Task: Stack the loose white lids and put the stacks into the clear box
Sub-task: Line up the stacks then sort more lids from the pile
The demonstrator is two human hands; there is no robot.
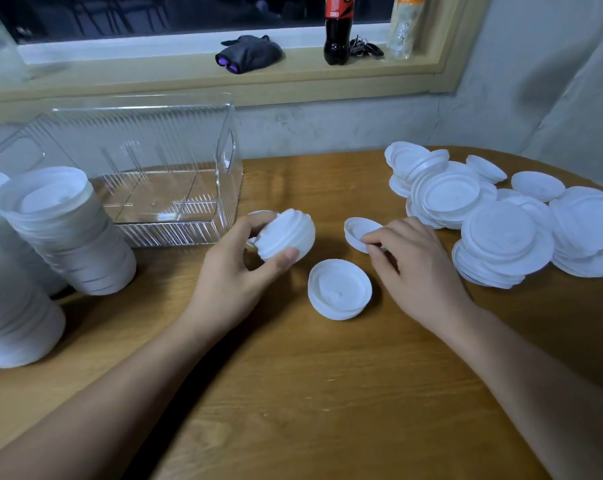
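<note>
My left hand (237,271) grips a small stack of white lids (288,235) tilted on its side, just above the table in front of the clear box (175,174). My right hand (414,268) pinches the rim of a single white lid (357,230), which is tilted up off the table. Between the two hands one more lid (340,289) lies flat on the wood. A loose heap of white lids (501,213) is spread over the table's right side. The clear box stands at the left rear and holds no lids.
Tall stacks of white lids (64,230) lean at the left edge, beside the box. The window sill behind carries a dark glove (250,53), a cola bottle (336,29), keys and a sleeve of cups (404,26). Wooden table (328,393) fills the foreground.
</note>
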